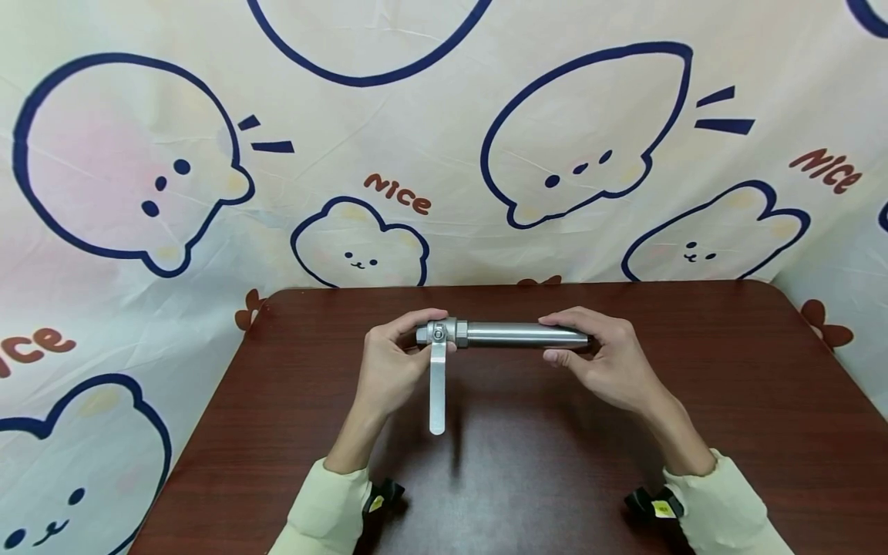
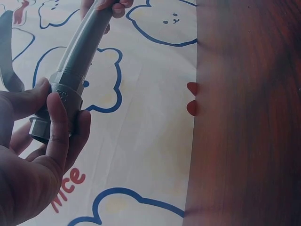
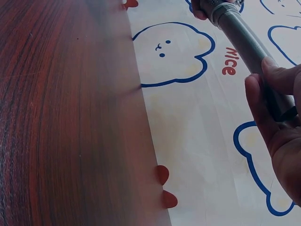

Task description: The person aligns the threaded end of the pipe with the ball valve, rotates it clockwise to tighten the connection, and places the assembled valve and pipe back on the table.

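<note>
A metal ball valve (image 1: pixel 451 331) with a long flat lever handle (image 1: pixel 437 393) is joined to a smooth steel pipe (image 1: pixel 513 334). Both hands hold the assembly level above the table. My left hand (image 1: pixel 391 362) grips the valve body at the left end, thumb on one side and fingers on the other. The lever points down toward the near edge. At the other end, my right hand (image 1: pixel 610 358) grips the pipe between thumb and fingers. In the left wrist view the valve's hex end (image 2: pixel 40 128) shows between the fingers. The right palm partly hides the pipe's right end.
Below the hands lies a dark brown wooden table (image 1: pixel 527 478) with rounded far corners. A pale cloth (image 1: pixel 451 139) printed with cartoon bears hangs behind it and at both sides. Black straps with cameras (image 1: pixel 655 505) sit at both sleeve cuffs.
</note>
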Motion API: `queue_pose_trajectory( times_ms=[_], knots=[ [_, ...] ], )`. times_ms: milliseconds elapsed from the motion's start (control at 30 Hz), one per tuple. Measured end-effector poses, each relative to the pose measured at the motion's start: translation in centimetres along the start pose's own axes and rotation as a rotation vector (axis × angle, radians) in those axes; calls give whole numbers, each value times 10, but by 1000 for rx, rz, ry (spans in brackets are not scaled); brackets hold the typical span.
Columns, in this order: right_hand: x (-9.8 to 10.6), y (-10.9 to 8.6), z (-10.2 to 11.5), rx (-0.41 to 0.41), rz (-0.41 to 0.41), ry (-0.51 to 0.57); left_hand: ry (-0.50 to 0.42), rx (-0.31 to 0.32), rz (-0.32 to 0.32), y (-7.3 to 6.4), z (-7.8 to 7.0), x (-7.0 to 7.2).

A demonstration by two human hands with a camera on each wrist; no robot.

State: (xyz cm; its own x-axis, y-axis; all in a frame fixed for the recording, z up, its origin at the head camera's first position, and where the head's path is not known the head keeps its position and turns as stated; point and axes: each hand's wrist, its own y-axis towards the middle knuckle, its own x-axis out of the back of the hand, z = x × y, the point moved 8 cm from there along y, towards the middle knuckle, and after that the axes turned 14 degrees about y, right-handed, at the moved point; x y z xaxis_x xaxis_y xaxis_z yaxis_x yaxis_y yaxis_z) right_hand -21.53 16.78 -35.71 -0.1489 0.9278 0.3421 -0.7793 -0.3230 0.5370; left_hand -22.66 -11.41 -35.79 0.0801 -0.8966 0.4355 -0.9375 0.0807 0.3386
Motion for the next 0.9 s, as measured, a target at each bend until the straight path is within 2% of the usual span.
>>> queue_pose_trajectory(
  times_ms=[900],
  knots=[
    [-1,-1,-4,-47,2,-7,-6,-5,7,-1,0,-1]
  ],
)
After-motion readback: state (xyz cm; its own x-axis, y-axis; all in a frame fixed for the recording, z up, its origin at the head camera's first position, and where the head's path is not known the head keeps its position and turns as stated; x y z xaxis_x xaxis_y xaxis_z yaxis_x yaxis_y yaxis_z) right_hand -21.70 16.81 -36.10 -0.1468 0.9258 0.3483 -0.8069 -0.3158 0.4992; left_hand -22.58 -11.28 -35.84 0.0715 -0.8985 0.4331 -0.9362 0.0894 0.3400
